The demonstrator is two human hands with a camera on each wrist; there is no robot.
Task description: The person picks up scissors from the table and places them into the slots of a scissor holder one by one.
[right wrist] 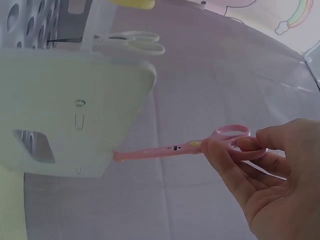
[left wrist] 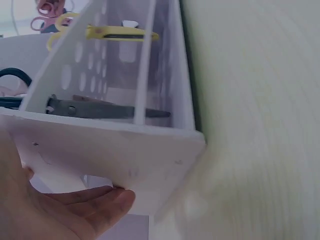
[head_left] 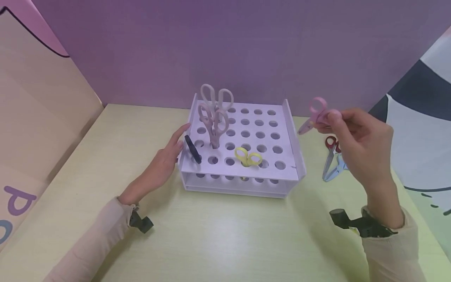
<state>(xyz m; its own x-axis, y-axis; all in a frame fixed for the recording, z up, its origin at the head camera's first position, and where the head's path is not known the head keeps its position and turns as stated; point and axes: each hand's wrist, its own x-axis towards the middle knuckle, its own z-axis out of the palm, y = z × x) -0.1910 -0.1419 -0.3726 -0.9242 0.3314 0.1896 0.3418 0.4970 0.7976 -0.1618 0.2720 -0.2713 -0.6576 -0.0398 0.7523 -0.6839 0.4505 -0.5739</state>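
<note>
My right hand (head_left: 366, 145) pinches pink scissors (right wrist: 185, 148) by their handle loops. They are held off the table to the right of a white rack (head_left: 289, 156) full of round holes, blades toward it. My left hand (head_left: 160, 164) rests against the rack's left side panel, its fingers (left wrist: 107, 207) fairly straight beside a cutout. Two pale-handled scissors (head_left: 225, 98) stand upright in the rack's left part. Black-handled scissors (head_left: 193, 149) sit in the left front, and yellow scissors (head_left: 248, 157) sit in the front row, blades down through the holes.
Red-handled scissors (head_left: 330, 144) and light blue scissors (head_left: 336, 169) lie on the table right of the rack, partly hidden by my right hand. A purple-grey wall (head_left: 246, 51) rises behind the rack. Wrist camera mounts (head_left: 340, 218) stick out from both wrists.
</note>
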